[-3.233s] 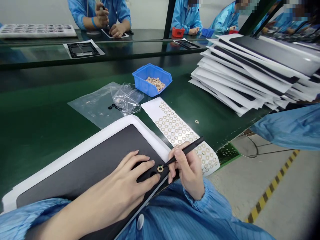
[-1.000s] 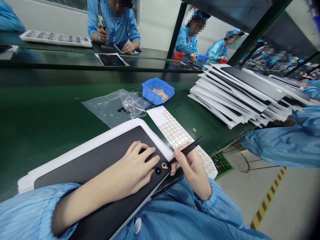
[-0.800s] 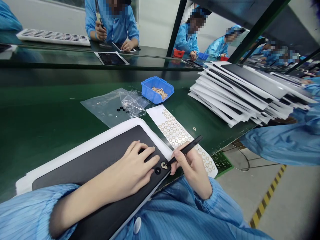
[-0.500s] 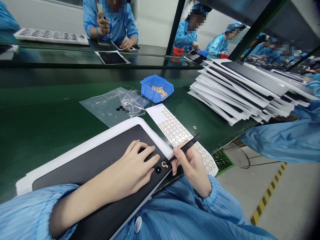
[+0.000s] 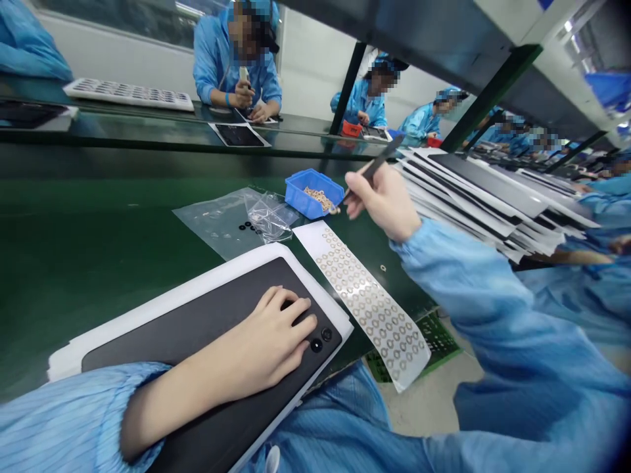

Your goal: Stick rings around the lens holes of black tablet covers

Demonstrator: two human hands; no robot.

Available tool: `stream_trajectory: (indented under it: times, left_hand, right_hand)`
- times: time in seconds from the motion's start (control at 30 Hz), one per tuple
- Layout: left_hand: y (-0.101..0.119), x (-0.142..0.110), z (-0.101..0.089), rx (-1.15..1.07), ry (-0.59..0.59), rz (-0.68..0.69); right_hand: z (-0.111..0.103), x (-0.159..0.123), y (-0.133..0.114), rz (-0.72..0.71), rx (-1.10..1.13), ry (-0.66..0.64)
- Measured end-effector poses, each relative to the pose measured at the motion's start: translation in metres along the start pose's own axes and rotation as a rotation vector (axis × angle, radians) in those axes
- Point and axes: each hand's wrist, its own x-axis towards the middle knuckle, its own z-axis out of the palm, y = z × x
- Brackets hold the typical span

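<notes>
The left hand (image 5: 261,335) rests on a dark panel (image 5: 148,358), its fingers (image 5: 300,322) spread and holding nothing, just beside two black rings (image 5: 320,339) at the panel's corner. Farther right lie a white strip of tan rings (image 5: 369,302) and a blue bin (image 5: 300,196). Above the strip, the right hand (image 5: 379,200) has its fingers (image 5: 357,190) closed on black tweezers (image 5: 374,164), their tip just beside the bin.

The single head-worn camera looks forward and down from close above the left hand (image 5: 261,335) and right hand (image 5: 379,200), across the table (image 5: 98,217), toward a co-worker (image 5: 236,72) on the far side.
</notes>
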Motion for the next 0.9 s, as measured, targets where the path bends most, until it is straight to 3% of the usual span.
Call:
stream_trajectory:
  times: [0.1,0.23,0.47,0.73,0.9]
  left_hand:
    - [0.002,-0.001,-0.001,-0.013,-0.006,-0.018]
    - [0.003,-0.001,-0.002,-0.026,0.014,-0.040]
    - [0.001,0.000,-0.004,-0.064,-0.022,-0.063]
    - [0.005,-0.001,-0.006,-0.080,-0.011,-0.089]
    - [0.003,0.000,-0.008,-0.070,-0.012,-0.107]
  right_hand:
    - [0.023,0.070,0.030,-0.096,-0.138,0.115]
    - [0.047,0.115,0.064,-0.023,-0.275,-0.114]
    - [0.049,0.118,0.087,0.107,-0.266,-0.179]
    - [0.052,0.117,0.091,0.133,-0.338,-0.160]
    - [0.056,0.119,0.098,0.069,-0.431,-0.167]
